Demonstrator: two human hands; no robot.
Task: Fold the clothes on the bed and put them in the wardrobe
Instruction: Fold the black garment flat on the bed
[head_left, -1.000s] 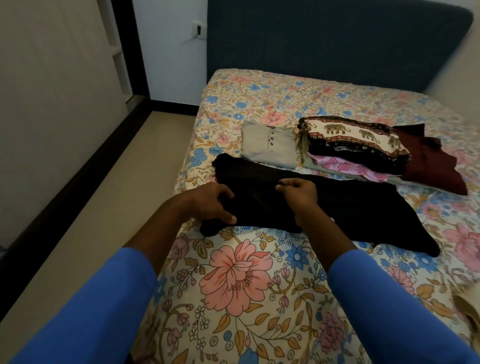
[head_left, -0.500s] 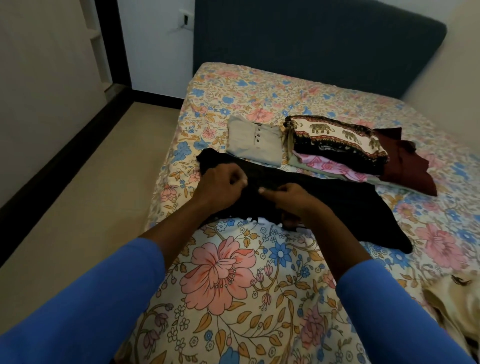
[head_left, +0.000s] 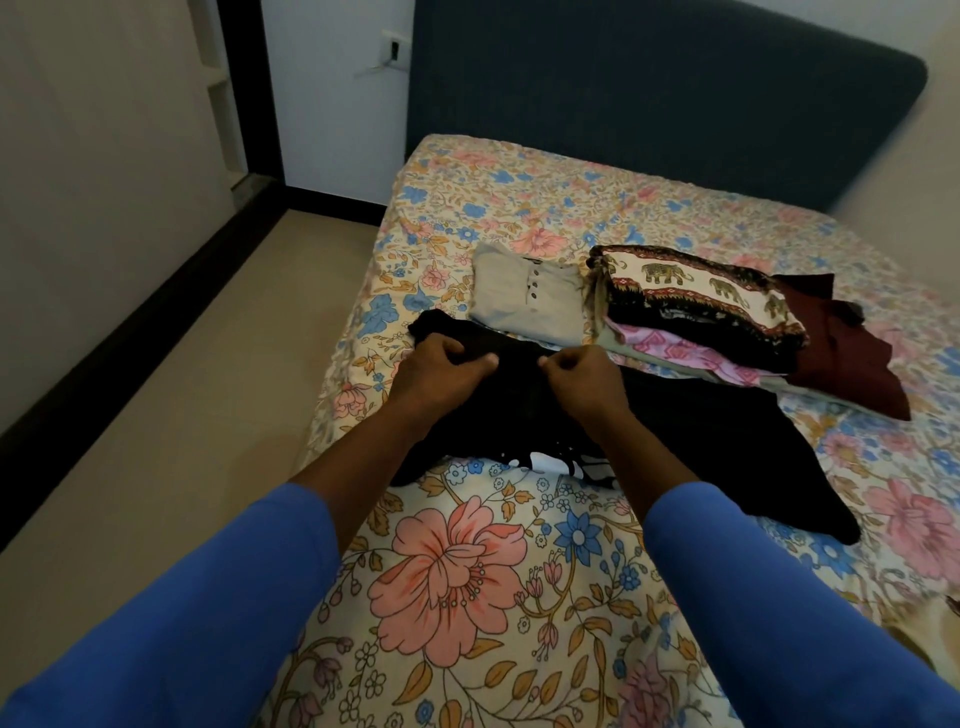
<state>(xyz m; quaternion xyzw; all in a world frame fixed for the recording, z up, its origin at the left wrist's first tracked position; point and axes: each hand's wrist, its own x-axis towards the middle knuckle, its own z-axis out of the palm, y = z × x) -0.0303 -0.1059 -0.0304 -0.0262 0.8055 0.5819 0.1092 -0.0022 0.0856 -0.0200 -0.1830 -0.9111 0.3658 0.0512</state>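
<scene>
The black garment (head_left: 727, 436) lies across the middle of the frame on the flowered bedsheet (head_left: 457, 571), its long tail running to the lower right. Both hands have travelled up the frame since a second ago. Then they sat at the garment's near edge, the left hand (head_left: 441, 364) lying fairly flat on the cloth. Now the left hand and the right hand (head_left: 582, 374) are over the garment's far part, close below the grey buttoned shirt (head_left: 519, 296). They are bunched into loose fists, fingers curled and thumbs pressed against them, each pinching a fold of black cloth. The near edge has been drawn up with them, and a patch of white print (head_left: 561, 462) that was not visible before now shows beneath the wrists. The hands are near each other but apart, much as half a second ago. Blue sleeves (head_left: 182, 623) fill the lower corners. The folded pile at centre right has not moved: the elephant-print cloth (head_left: 691, 291) on top, a pink patterned piece (head_left: 675, 351) under it, a maroon garment (head_left: 841, 353) beside them. The dark headboard (head_left: 649, 93) spans the top of the frame
</scene>
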